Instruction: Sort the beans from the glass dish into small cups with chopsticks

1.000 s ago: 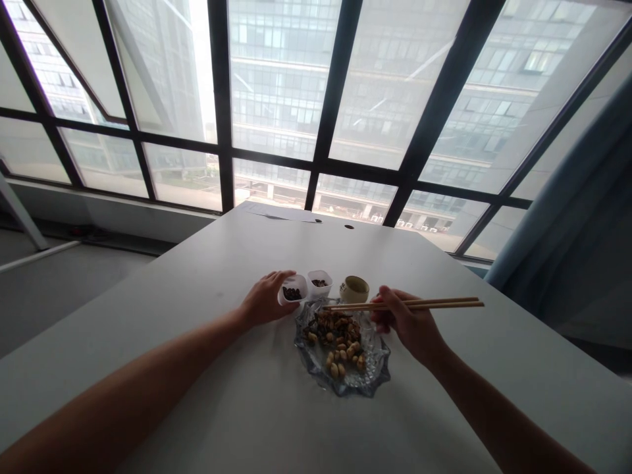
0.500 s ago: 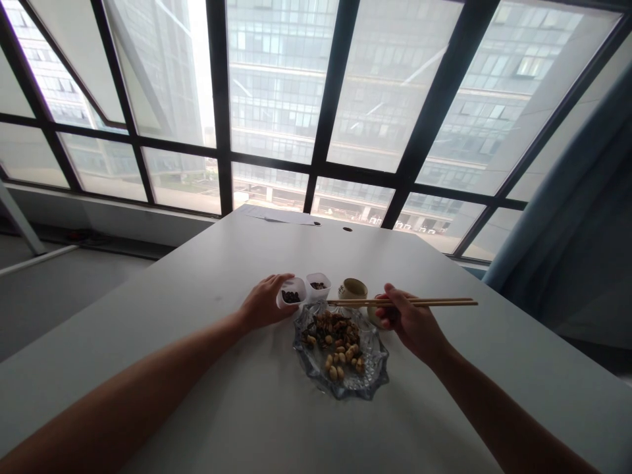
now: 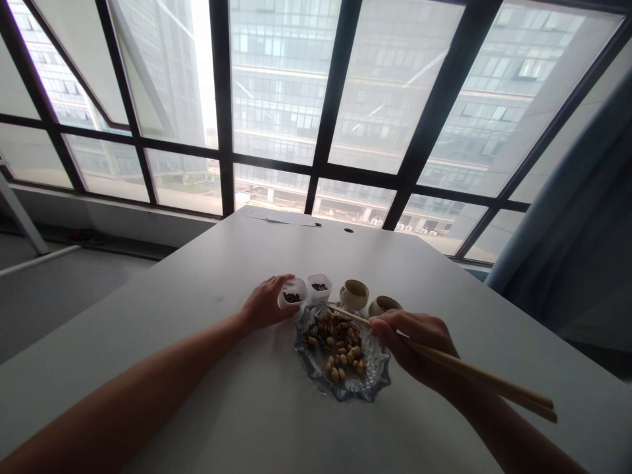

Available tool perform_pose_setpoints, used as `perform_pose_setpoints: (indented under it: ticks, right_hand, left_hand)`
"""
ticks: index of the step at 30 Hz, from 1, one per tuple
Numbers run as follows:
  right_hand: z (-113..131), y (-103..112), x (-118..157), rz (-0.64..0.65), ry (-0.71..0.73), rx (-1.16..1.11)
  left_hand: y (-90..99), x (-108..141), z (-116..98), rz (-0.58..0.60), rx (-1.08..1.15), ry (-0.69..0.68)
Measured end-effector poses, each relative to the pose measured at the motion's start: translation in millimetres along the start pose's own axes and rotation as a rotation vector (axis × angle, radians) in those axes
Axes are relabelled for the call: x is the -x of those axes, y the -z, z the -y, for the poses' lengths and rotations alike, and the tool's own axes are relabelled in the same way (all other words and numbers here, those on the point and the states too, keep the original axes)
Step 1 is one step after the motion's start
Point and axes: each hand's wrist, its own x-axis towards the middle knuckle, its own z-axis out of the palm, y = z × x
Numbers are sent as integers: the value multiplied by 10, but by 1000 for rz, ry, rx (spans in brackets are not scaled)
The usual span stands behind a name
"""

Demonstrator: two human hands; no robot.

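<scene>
Left hand: the left hand (image 3: 264, 304) is curled about the left tub (image 3: 297, 285), fingers on the far side, thumb on the near; grip looks light.
Left tub contents: dark, bean-like pieces (image 3: 291, 298), low in the tub.
Right hand: the right hand (image 3: 417, 337) grips the chopsticks (image 3: 474, 370), their long ends trailing near and right over the forearm.
Chopstick tips: at the glass dish's far edge, close to the right tub (image 3: 320, 280); from where I stand I cannot tell whether they pinch anything.
Glass dish: the scalloped glass dish (image 3: 368, 387) sits on the counter (image 3: 237, 395), peanuts (image 3: 342, 359) nearer, a darker mix (image 3: 332, 324) farther.
Cups: the left cup (image 3: 353, 303) and the right cup (image 3: 376, 308) stand right of the tubs, contents unclear.
Handling, my judgement: keep the tub braced without squeezing its thin-looking wall; align the tips before closing; pinch small, smooth pieces across the middle; lift clear of the rim; keep the wrist off the right cup.
</scene>
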Motion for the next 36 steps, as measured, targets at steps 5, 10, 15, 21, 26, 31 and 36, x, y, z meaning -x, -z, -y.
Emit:
perform_pose_setpoints:
  ticks: [5,10,15,21,26,31,36]
  right_hand:
    - [27,10,-22,3,53,37]
    - [-38,18,-29,-57,-134,-91]
    - [-81,25,-32,-90,-196,-134]
    - [-95,22,-37,-107,-201,-104]
    - [-130,21,-25,-116,-220,-107]
    - [-193,24,-18,-126,-254,-162]
    - [-275,15,-11,-137,-300,-217]
  left_hand:
    - [22,7,-20,2,-6,13]
    - [18,10,-11,-10,-47,14]
    - [21,1,-13,1,-127,17]
    - [25,4,-39,-18,-165,-5]
    - [78,-24,-70,-55,-169,-41]
    - [146,-239,-225,32,-173,-27]
    - [53,-586,-380,234,-220,31]
